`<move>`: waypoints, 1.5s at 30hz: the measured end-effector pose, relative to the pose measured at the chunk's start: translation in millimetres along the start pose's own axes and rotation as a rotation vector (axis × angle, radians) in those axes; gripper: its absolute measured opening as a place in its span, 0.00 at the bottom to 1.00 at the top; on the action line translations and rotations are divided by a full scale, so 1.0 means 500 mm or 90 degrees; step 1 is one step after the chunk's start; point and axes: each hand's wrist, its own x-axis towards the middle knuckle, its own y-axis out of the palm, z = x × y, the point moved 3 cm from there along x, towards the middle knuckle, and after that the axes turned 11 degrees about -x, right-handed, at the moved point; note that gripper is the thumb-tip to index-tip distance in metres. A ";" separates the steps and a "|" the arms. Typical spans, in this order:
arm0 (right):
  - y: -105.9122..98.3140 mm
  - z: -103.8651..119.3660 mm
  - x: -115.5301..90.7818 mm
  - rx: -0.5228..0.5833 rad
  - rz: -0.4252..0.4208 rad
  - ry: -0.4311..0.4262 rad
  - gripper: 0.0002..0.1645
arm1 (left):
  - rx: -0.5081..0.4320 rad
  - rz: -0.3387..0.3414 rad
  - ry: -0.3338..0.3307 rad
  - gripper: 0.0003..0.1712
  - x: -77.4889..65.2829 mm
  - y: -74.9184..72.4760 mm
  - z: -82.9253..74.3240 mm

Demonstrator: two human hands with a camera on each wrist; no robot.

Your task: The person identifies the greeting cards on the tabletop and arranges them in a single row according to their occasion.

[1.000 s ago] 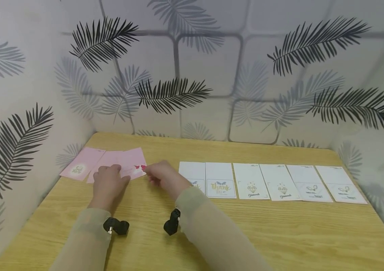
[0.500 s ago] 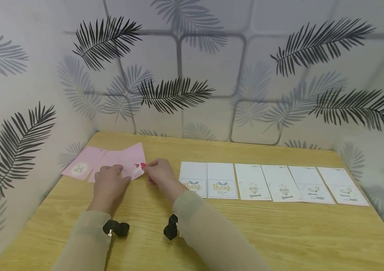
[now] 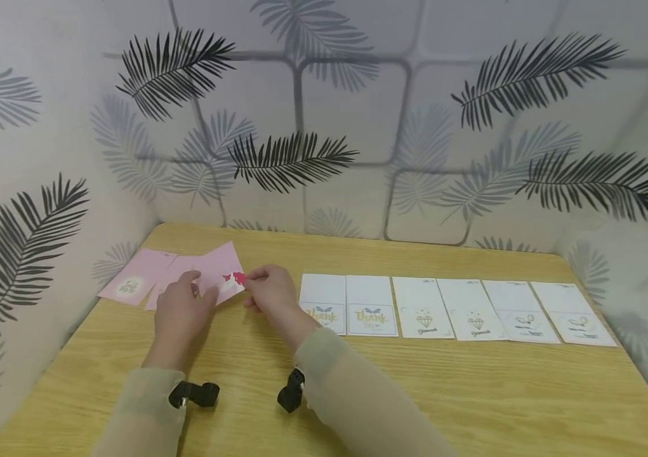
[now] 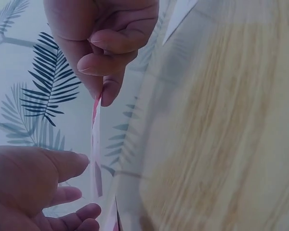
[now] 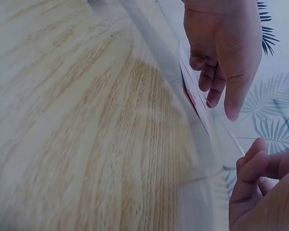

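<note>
My right hand [image 3: 272, 295] pinches the right edge of a pink card [image 3: 219, 259] with red butterfly shapes between thumb and index finger. In the left wrist view this card [image 4: 96, 149] appears edge-on, raised off the table and hanging from the right fingertips. My left hand [image 3: 181, 314] has its fingers spread, thumb close by the card's lower edge; in the right wrist view the left fingers [image 5: 233, 103] point down beside it. Beneath and left of the held card lies another pink card [image 3: 186, 263], partly covered by the left hand.
A pink card with gold lettering [image 3: 136, 277] lies at the table's far left. To the right runs a row of white cards: "Thank" cards [image 3: 370, 289], diamond cards [image 3: 421, 295] and heart-lettered cards [image 3: 563, 301]. Patterned walls [image 3: 352, 203] stand behind the wooden table [image 3: 415, 393].
The pink card has come up at its right side in the right fingers. The left hand's fingers have spread and drawn back from the cards, where they rested before.
</note>
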 end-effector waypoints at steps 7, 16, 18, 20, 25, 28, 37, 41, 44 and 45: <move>-0.029 -0.006 -0.009 0.036 -0.027 0.003 0.05 | -0.064 0.003 -0.006 0.40 -0.014 0.003 -0.016; -0.061 -0.025 -0.009 0.073 -0.045 -0.001 0.05 | -0.070 0.025 0.012 0.39 -0.026 0.017 -0.036; -0.068 -0.027 -0.013 0.084 -0.042 -0.005 0.05 | -0.073 0.032 0.010 0.39 -0.029 0.021 -0.041; -0.076 -0.028 -0.020 0.096 -0.035 -0.012 0.07 | -0.078 0.035 0.012 0.39 -0.030 0.024 -0.045; -0.097 -0.031 -0.036 0.113 -0.016 -0.021 0.08 | -0.074 0.018 0.035 0.35 -0.031 0.029 -0.059; -0.112 -0.035 -0.042 0.095 -0.007 -0.029 0.08 | -0.074 0.017 0.046 0.33 -0.033 0.032 -0.069; -0.156 -0.059 -0.057 -0.035 0.011 -0.059 0.08 | -0.057 0.043 0.088 0.30 -0.048 0.047 -0.093; -0.171 -0.064 -0.063 -0.104 0.012 -0.075 0.09 | -0.038 0.049 0.093 0.30 -0.054 0.056 -0.101; -0.179 -0.068 -0.070 -0.160 0.008 -0.075 0.08 | -0.022 0.058 0.085 0.29 -0.056 0.065 -0.102; -0.181 -0.069 -0.072 -0.178 0.008 -0.076 0.08 | -0.018 0.062 0.081 0.29 -0.057 0.068 -0.102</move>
